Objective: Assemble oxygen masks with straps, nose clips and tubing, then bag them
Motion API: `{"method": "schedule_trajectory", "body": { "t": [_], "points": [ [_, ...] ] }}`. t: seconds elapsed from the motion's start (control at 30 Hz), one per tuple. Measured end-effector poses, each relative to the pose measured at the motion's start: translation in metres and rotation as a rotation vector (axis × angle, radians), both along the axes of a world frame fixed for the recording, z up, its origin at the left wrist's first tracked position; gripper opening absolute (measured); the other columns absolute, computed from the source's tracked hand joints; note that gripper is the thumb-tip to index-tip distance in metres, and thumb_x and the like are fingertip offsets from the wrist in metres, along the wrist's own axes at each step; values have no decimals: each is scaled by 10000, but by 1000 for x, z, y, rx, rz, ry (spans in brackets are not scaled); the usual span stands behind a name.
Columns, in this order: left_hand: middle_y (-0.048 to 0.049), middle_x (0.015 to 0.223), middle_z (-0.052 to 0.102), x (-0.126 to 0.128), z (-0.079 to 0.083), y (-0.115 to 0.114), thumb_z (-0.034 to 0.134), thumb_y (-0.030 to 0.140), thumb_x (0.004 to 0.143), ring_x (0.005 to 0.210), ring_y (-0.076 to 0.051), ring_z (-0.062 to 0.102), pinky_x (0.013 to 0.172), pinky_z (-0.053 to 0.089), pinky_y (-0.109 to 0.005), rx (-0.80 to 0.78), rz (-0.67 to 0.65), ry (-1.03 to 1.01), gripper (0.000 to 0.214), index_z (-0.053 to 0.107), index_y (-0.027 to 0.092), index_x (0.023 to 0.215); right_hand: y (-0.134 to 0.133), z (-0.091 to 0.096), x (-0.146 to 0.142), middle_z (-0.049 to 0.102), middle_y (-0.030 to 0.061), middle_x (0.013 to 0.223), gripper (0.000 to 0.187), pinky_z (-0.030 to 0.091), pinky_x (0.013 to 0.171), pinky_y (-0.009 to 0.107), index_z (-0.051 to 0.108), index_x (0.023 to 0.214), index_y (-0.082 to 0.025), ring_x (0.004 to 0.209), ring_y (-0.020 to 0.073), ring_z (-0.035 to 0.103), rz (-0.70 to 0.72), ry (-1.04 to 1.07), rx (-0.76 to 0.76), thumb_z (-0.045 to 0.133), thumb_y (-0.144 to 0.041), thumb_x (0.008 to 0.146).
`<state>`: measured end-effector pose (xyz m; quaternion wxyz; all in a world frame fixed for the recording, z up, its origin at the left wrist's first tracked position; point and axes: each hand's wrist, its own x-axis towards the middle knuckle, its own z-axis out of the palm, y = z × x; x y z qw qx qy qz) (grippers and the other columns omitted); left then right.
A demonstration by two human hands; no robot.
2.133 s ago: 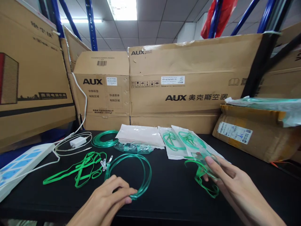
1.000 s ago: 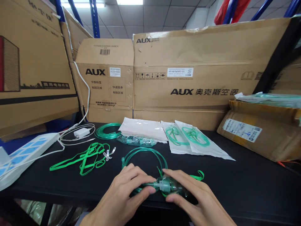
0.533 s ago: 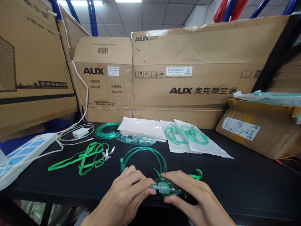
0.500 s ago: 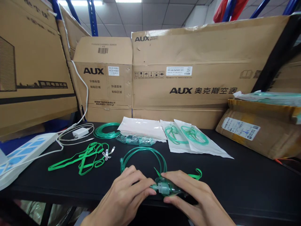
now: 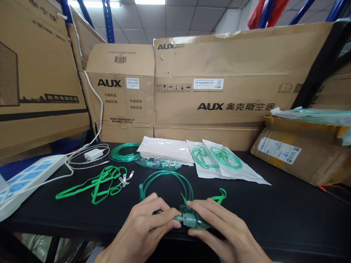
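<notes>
My left hand [image 5: 144, 228] pinches the end of a coiled green tube [image 5: 164, 179] near the black table's front edge. My right hand [image 5: 223, 230] is wrapped round a clear green oxygen mask [image 5: 192, 219]; the mask's connector sits between my two hands, touching the tube end. A green elastic strap [image 5: 218, 197] curls out from behind the mask. Most of the mask is hidden under my right fingers.
Loose green straps [image 5: 95, 184] and another tube coil [image 5: 124, 151] lie to the left, with a white charger [image 5: 93, 154] and power strip [image 5: 26, 179]. Sealed mask packets [image 5: 219, 162] lie behind. Cardboard boxes [image 5: 219, 84] wall the back; a box [image 5: 298, 153] sits right.
My right hand brought the mask from the right side of the table to the front centre, my left hand picked up the tube end, and both hands now meet at the connector.
</notes>
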<state>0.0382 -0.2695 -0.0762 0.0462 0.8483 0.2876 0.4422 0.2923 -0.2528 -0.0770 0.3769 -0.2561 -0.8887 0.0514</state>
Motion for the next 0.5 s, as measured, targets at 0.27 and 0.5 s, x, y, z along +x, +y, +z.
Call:
{"method": "schedule_trajectory", "body": {
  "t": [0.27,0.5],
  "points": [
    [-10,906,743,3,-1,0,543,177,1105,744,-151,628,767,476,-331,42,46,7,191,730,177,1064,1,3,-6,805,34,1160,317,640,850,246,635,1328,-278,1013,215,781,-10,61,-22,677,-364,1026],
    [-38,1103,763,-3,7,3,550,149,1099,895,-185,648,826,492,-326,103,30,69,166,630,171,1243,4,22,-9,810,-25,1067,200,595,835,288,750,1144,-335,969,221,762,-133,20,-343,729,-433,972]
  ]
}}
